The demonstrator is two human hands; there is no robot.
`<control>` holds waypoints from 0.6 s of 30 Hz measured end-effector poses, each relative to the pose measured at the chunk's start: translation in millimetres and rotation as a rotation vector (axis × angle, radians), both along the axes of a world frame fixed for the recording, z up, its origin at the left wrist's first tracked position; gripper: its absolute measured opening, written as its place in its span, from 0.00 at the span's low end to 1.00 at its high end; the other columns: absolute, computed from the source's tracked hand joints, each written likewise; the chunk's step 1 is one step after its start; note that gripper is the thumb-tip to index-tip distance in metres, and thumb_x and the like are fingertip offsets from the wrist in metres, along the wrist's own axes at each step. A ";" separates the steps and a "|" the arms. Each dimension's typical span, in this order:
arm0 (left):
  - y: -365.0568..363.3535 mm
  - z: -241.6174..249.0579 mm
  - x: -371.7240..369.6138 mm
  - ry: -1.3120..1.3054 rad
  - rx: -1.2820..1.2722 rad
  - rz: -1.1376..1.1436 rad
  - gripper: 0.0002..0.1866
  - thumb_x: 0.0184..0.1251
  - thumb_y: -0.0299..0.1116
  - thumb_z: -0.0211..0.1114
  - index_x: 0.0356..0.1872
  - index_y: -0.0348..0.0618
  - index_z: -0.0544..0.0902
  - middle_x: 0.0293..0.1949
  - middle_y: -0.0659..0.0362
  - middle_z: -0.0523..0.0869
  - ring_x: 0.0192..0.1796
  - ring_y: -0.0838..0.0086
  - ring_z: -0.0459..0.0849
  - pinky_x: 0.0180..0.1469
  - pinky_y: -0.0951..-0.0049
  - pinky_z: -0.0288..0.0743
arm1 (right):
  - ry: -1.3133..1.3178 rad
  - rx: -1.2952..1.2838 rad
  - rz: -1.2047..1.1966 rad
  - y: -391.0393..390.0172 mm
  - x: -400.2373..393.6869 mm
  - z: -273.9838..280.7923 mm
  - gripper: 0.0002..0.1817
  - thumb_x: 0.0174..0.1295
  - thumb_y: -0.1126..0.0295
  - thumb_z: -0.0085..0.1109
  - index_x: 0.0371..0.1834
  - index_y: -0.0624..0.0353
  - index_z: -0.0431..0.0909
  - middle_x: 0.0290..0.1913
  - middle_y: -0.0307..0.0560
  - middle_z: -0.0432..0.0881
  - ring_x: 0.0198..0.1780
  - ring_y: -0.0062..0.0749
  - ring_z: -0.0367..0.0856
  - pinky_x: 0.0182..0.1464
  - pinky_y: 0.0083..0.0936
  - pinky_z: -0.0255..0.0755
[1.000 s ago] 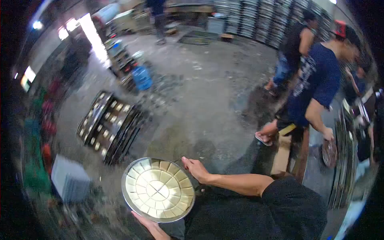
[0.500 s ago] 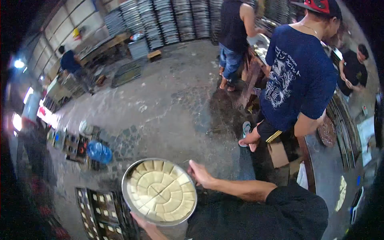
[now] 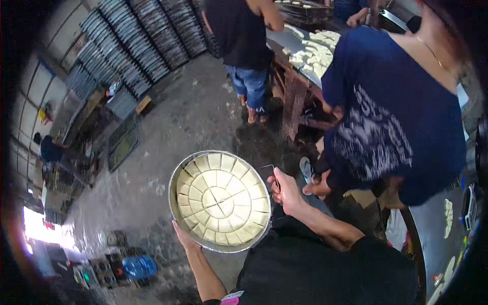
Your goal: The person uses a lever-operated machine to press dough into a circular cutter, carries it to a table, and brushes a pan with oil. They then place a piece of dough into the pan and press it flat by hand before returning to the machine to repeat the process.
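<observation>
The round metal pan (image 3: 174,193) is occupying the centre of the frame and is bearing pale, dough-like pieces (image 3: 221,203) cut in concentric rings. The left hand (image 3: 186,238) is supporting the pan at its lower-left rim; the fingers are lying hidden beneath, so their spread cannot be told. The right hand (image 3: 288,192), just beside the right rim, is pinching a thin bent wire (image 3: 268,165); any joint with the pan is not showing clearly. The step in hand, as judged, is holding the loaded pan off any surface. The next move is probably calling for level handling and clearance from the navy-shirted co-worker (image 3: 391,107) at right.
</observation>
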State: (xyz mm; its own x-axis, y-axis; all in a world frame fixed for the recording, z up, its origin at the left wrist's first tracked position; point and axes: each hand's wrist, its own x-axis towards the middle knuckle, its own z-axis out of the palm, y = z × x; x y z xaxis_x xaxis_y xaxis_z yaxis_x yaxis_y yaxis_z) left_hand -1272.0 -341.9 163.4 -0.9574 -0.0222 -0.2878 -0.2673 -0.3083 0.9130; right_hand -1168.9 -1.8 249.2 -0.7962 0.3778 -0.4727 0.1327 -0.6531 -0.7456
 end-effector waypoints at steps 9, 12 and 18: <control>185.9 0.2 -170.9 -0.077 0.402 -0.470 0.30 0.77 0.49 0.34 0.67 0.35 0.64 0.63 0.46 0.72 0.63 0.54 0.74 0.64 0.53 0.70 | 0.345 -0.082 0.081 85.8 -101.2 120.1 0.10 0.68 0.68 0.52 0.46 0.62 0.69 0.25 0.42 0.74 0.19 0.24 0.72 0.20 0.20 0.66; 273.9 2.8 -221.4 -0.117 0.421 -0.657 0.32 0.76 0.50 0.33 0.68 0.34 0.63 0.64 0.44 0.71 0.64 0.53 0.73 0.66 0.53 0.68 | 0.417 -0.073 -0.019 110.6 -137.4 138.9 0.14 0.66 0.72 0.53 0.52 0.63 0.66 0.28 0.45 0.74 0.18 0.22 0.68 0.18 0.19 0.61; 446.4 -14.9 -329.3 -0.237 0.078 -0.798 0.24 0.74 0.46 0.47 0.58 0.37 0.73 0.52 0.52 0.80 0.53 0.63 0.80 0.57 0.64 0.73 | 0.409 0.110 -0.215 170.6 -220.7 177.0 0.14 0.65 0.73 0.54 0.52 0.63 0.66 0.26 0.43 0.72 0.18 0.19 0.65 0.18 0.18 0.59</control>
